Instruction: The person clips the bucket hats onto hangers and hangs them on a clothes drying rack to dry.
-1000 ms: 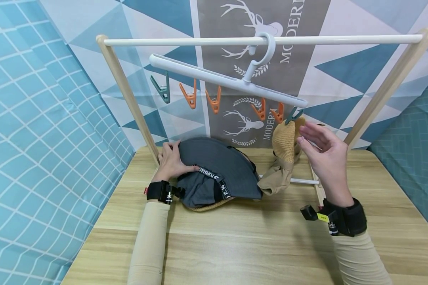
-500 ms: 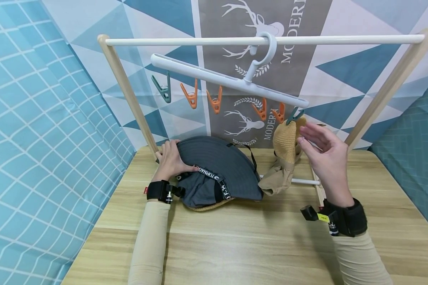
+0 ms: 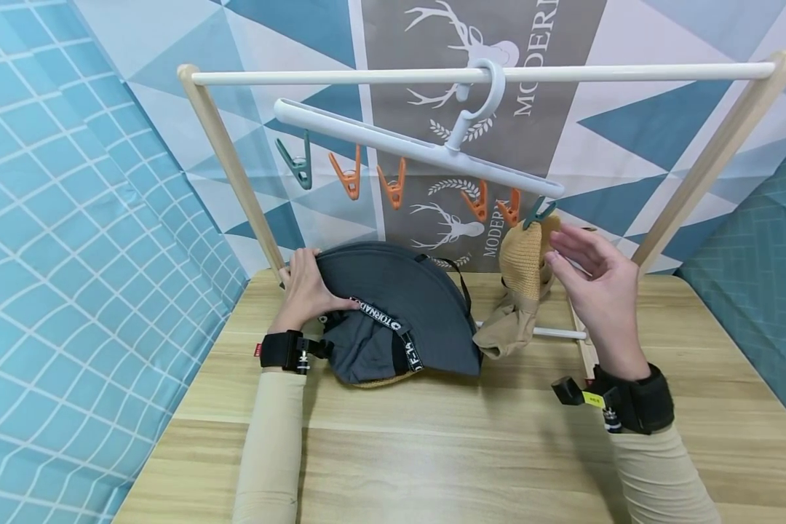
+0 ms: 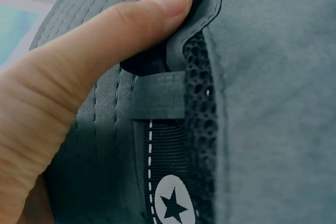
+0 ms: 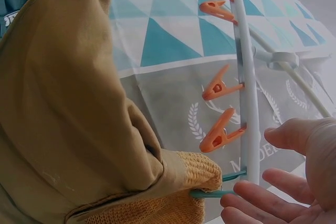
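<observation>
A dark grey sun hat [image 3: 393,291] with a lettered band lies tilted on the table, its wide brim facing up. My left hand [image 3: 306,291] grips the brim at its left end, thumb on the band and the other fingers behind. In the left wrist view the thumb presses the hat's band [image 4: 176,200] near a mesh strip. A tan hat [image 3: 522,269] with a straw-like woven part hangs from the green peg [image 3: 540,212] at the hanger's right end. Beside it, my right hand [image 3: 599,284] has its fingers loosely extended and holds nothing; in the right wrist view they are near the peg.
A pale hanger [image 3: 419,149] hangs slanted from the rack's white bar [image 3: 340,76]. Several orange pegs [image 3: 393,183] and another green peg [image 3: 296,164] dangle from it. Wooden rack legs [image 3: 232,167] stand at both sides on the wooden table [image 3: 445,451].
My left hand has shifted slightly up and left, raising the dark hat's left brim a little. The right hand and the hanging tan hat have barely moved.
</observation>
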Demonstrator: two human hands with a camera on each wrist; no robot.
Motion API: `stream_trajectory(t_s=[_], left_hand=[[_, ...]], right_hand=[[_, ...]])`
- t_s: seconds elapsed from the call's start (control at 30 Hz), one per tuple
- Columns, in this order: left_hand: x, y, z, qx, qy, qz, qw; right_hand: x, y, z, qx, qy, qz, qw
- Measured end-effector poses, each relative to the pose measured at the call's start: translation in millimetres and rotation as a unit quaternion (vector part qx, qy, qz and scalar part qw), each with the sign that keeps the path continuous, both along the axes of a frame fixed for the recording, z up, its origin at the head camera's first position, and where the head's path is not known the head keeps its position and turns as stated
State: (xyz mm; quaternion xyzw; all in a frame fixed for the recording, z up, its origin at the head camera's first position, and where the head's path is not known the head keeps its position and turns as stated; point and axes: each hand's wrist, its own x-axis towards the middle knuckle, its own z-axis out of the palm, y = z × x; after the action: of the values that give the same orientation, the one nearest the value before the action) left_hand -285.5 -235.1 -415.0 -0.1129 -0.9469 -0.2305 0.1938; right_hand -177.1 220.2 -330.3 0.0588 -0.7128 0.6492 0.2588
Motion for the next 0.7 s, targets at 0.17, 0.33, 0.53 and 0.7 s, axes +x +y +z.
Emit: stream_trajectory(t_s=[0.17, 0.33, 0.53, 0.7], left_hand=[[7.0, 1, 17.2, 0.014, 0.028, -0.010, 0.9995], [16.8, 4, 35.4, 0.029, 0.049, -0.028, 0.9980], [30.2, 6, 55.1, 0.052, 0.079, -0.046, 0.9945], [41.2, 7, 67.8, 0.063, 0.126, -0.064, 0.9880]], right_hand=[[0.6, 0, 0.2, -0.013, 0.001, 0.012, 1.000], [1.2, -1, 0.4, -0.021, 0.004, 0.019, 1.000], [0.5, -1, -0.4, -0.033, 0.007, 0.027, 0.999], [-0.2, -2, -1.1, -0.045, 0.012, 0.033, 0.998]])
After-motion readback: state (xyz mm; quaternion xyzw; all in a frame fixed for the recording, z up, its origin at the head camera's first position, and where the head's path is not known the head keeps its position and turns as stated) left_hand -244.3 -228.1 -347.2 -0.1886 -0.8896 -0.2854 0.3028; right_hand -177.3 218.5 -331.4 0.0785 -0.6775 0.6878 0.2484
